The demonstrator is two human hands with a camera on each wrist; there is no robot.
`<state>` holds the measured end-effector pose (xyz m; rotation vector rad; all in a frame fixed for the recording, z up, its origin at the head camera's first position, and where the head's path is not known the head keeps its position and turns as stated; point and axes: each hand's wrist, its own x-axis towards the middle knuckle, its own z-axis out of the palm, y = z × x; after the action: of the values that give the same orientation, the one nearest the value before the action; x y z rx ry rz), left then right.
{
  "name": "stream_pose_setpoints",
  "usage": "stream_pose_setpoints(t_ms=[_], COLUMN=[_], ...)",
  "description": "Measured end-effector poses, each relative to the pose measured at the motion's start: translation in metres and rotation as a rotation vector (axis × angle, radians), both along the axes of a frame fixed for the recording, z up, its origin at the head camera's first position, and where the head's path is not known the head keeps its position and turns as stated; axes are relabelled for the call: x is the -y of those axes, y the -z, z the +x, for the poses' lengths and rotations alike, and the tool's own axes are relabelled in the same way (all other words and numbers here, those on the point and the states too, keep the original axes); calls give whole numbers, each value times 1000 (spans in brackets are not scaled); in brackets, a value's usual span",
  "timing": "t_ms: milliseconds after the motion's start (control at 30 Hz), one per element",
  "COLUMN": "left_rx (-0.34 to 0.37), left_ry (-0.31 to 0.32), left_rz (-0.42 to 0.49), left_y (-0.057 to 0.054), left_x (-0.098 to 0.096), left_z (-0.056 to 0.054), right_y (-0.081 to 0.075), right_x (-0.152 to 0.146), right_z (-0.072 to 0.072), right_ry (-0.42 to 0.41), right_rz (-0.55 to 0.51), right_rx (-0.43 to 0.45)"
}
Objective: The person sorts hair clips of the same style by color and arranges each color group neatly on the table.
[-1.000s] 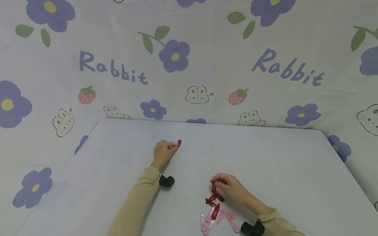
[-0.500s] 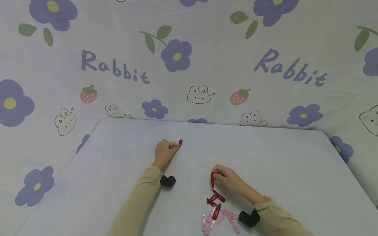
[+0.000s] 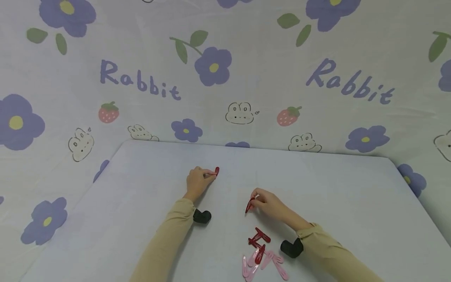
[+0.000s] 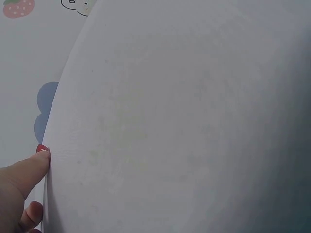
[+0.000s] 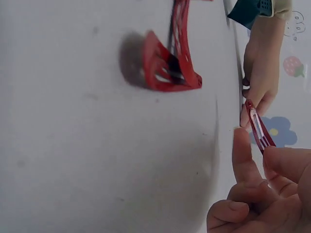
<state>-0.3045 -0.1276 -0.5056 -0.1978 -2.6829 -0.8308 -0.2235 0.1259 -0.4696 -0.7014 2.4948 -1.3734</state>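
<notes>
Toward the back of the table, my left hand point(image 3: 198, 182) pinches a red hair clip point(image 3: 217, 170) between thumb and finger. Only a bit of that clip point(image 4: 42, 147) shows at the fingertips in the left wrist view. My right hand point(image 3: 270, 205) holds another red snap hair clip point(image 3: 249, 205) by one end, its narrow end pointing down and toward the left. In the right wrist view this clip point(image 5: 259, 127) sticks out from between thumb and finger. Below the right hand lie several loose red hair clips point(image 3: 260, 255), some overlapping.
Several pink hair clips point(image 3: 281, 269) lie at the table's near side, mixed against the red ones. A black wrist-worn device point(image 3: 202, 217) sits at the left cuff, another black device point(image 3: 292, 248) at the right cuff. A rabbit-and-flower printed cloth point(image 3: 260, 70) hangs behind the white table point(image 3: 334, 188).
My right hand has lifted a red hair clip off the pile and moved away from it, toward the back of the table. The left hand keeps its place with its clip.
</notes>
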Motion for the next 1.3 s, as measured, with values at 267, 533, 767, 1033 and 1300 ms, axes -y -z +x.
stream_pose_setpoints(t_ms=[267,533,767,1033,1300], left_rx=[-25,-18,-19,-5,-23], left_ry=[9,16,5,-7,-8], left_rz=[10,17,13,20,20], left_y=[2,0,1,-1,0], left_x=[0,0,1,1,0], left_z=[-1,-2,-2,-1,1], right_y=[0,-3,-6,-2,10], right_x=[5,13,25,42,57], right_z=[-15,-35,-52,-71,-83], right_ry=[54,133,189,272,338], right_rz=[31,30,15,-48,-95], right_rx=[-3,51,88,81,85])
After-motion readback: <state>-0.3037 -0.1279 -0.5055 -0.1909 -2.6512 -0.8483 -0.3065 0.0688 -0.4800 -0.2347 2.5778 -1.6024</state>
